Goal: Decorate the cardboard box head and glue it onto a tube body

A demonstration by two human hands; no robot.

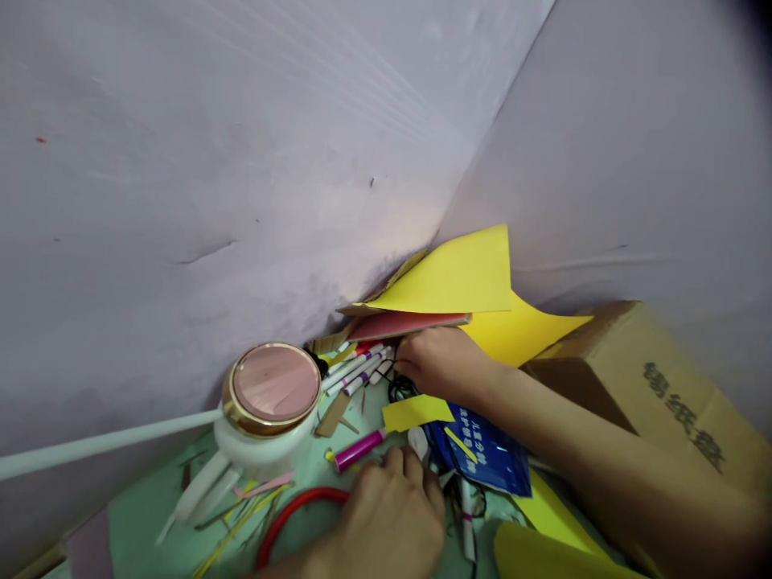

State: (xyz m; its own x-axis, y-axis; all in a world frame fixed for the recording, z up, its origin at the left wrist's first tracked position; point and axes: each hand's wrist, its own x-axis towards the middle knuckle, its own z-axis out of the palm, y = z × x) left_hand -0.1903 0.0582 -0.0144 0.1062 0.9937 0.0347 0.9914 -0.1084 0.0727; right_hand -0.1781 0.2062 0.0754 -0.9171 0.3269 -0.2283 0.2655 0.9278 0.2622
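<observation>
My right hand (446, 362) reaches into the pile at the back, fingers curled, beside a red book or board (404, 324) and a tangle of black cord (401, 389). What it grips, if anything, is hidden. White markers (355, 370) with purple bands lie just left of it. My left hand (395, 515) is low in front, back up, its fingers bent down with their tips hidden. Close to its fingers are a magenta tube (359, 450), a small white object (417, 442) and a yellow paper strip (416, 413). A red ring-shaped thing (295, 515) curves beside its wrist.
A white mug (259, 450) with a pink-and-gold lid (277, 382) stands left. Yellow sheets (458, 273) lean in the wall corner. A cardboard box (639, 386) sits right, and a blue packet (482, 450) lies under my right forearm. Paper scraps litter the green tabletop (145, 523).
</observation>
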